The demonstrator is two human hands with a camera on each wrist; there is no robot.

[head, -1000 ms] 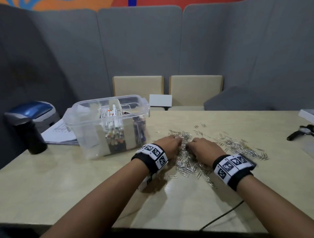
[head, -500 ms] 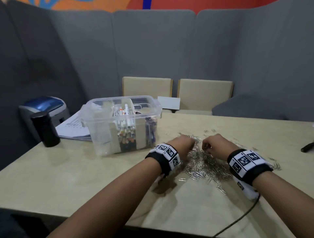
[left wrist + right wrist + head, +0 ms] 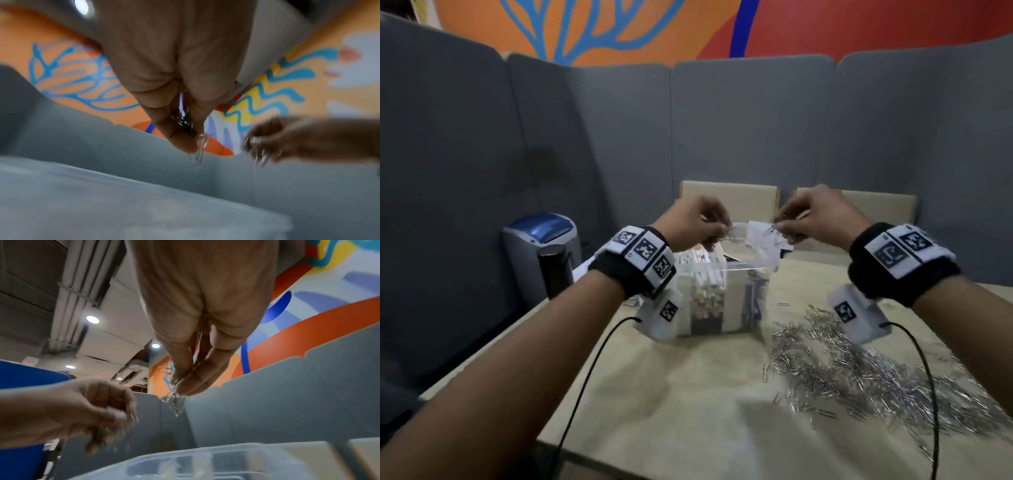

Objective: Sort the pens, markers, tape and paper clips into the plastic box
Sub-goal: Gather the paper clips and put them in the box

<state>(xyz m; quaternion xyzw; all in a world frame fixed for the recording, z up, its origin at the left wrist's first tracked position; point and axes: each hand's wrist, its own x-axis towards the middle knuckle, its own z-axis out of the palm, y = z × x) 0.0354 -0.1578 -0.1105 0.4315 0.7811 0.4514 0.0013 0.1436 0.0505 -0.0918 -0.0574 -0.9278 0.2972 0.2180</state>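
Silver paper clips (image 3: pixel 859 373) heaped on table right of clear plastic box (image 3: pixel 739 284).

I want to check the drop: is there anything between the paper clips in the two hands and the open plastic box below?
Nothing visible. The left hand and right hand hold paper clips above the open, lidless plastic box.

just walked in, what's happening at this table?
A person is sorting stationery. Both hands are raised above the clear plastic box, the left hand and right hand each pinching a bunch of paper clips. Markers already stand in the box. A large pile of clips remains on the table.
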